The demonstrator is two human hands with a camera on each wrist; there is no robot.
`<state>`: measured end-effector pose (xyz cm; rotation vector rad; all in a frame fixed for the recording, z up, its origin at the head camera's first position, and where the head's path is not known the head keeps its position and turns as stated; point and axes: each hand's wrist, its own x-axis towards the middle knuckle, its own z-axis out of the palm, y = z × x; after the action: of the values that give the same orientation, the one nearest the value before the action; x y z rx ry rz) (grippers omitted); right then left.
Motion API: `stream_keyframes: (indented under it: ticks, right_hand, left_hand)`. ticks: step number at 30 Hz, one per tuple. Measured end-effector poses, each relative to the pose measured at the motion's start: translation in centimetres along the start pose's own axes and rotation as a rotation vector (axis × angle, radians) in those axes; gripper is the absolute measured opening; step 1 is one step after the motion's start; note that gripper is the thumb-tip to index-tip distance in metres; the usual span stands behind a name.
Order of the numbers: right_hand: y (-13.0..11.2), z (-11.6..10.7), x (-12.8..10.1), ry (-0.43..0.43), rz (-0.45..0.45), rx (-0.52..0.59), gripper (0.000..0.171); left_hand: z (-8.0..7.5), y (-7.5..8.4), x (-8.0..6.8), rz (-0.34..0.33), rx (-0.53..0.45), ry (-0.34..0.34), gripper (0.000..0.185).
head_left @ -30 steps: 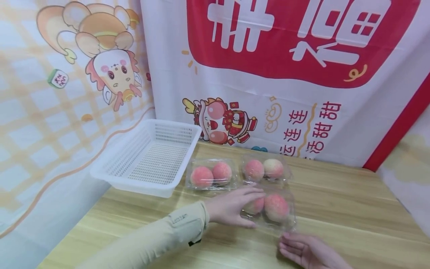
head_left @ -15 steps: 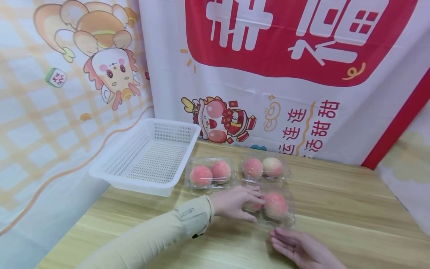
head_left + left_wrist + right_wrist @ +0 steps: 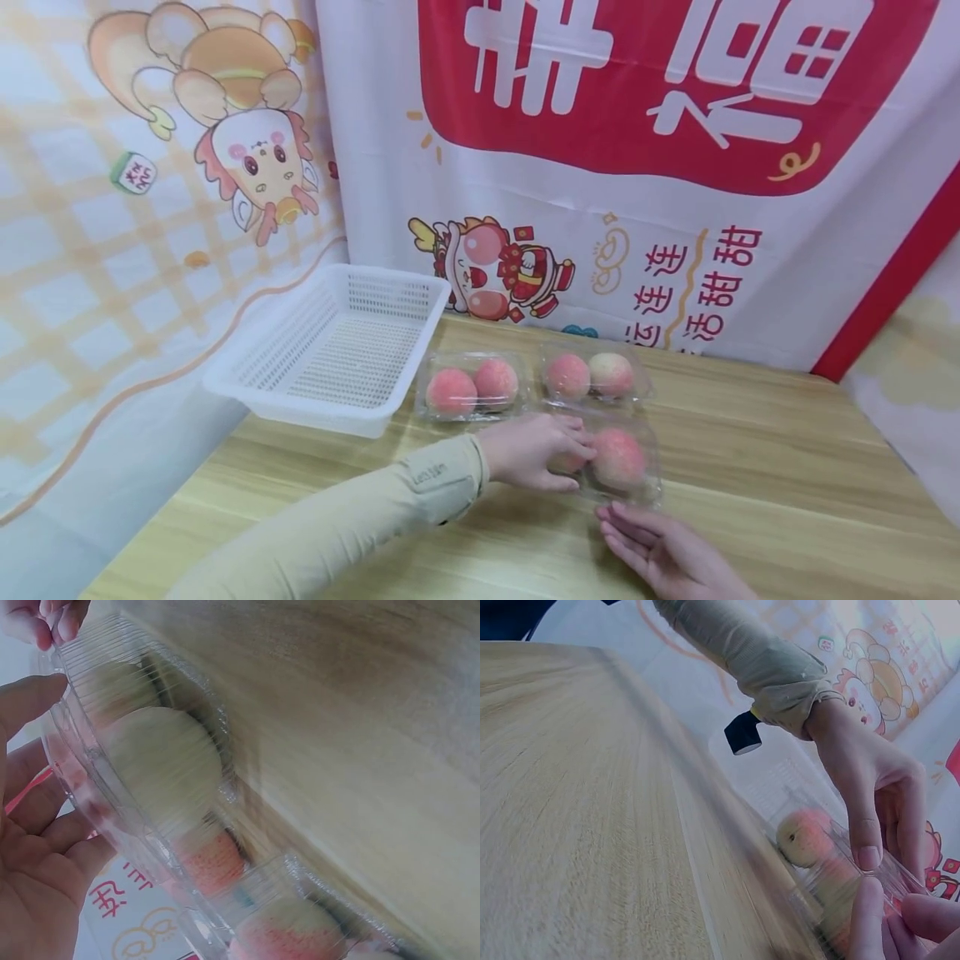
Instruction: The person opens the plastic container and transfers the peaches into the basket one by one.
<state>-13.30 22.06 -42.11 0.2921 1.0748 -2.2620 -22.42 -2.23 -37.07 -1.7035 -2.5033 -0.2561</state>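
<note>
The nearest clear plastic clamshell box (image 3: 651, 467) lies on the table with two pink-and-cream peaches (image 3: 618, 458) inside. My left hand (image 3: 534, 452) rests over its left part, fingers spread loosely on the lid and the thumb at the near edge. One peach is partly hidden under that hand. At the box's near edge, my right hand (image 3: 667, 550) pinches the plastic rim between fingertips, close to the left thumb in the right wrist view. Behind stands a second box (image 3: 645, 390) with two peaches. A third box (image 3: 472, 413), also with two peaches, sits to the left.
A white perforated plastic basket (image 3: 382, 414) stands on the left of the wooden table (image 3: 765, 467), beside the third box. Printed cloth (image 3: 465, 192) hangs behind the table, and a patterned cloth (image 3: 60, 250) covers the left side.
My left hand has slid slightly right across the lid. The right hand has shifted left along the box's near edge. The boxes and the basket have stayed in place.
</note>
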Motion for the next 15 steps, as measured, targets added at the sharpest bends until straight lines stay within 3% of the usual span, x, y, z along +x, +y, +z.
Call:
stream_keyframes:
  ticks: [15]
  right_hand:
    - [0.15,0.15,-0.01,0.031,-0.013,0.023,0.012]
  left_hand:
    - [-0.89,0.85,0.86,0.008,0.099,-0.044,0.044]
